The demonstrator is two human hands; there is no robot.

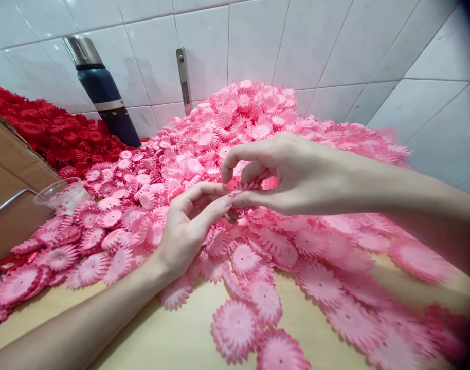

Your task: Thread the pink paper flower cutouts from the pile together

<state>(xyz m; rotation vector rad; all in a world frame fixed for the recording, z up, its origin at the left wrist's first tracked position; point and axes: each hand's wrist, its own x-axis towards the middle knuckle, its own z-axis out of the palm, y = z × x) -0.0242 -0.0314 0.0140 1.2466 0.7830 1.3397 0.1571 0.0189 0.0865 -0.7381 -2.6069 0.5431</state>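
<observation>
My left hand (186,226) and my right hand (292,172) meet at the fingertips, just above a big heap of pink fringed flower discs (204,139). In my right hand, between thumb and curled fingers, sits a pink flower disc (251,185), seen edge-on and partly hidden. The fingers of my left hand are pinched together against the right thumb tip. What lies inside that pinch is too small and covered to make out. Below both hands, loose discs such as this layered one (235,326) lie flat, showing small dark centre holes.
A dark blue bottle (106,97) with a steel cap leans by a red pile of discs (38,128) at the back left. A clear plastic cup (65,195) lies beside a cardboard box (17,180). White tiled wall (254,41) bounds the table (158,329).
</observation>
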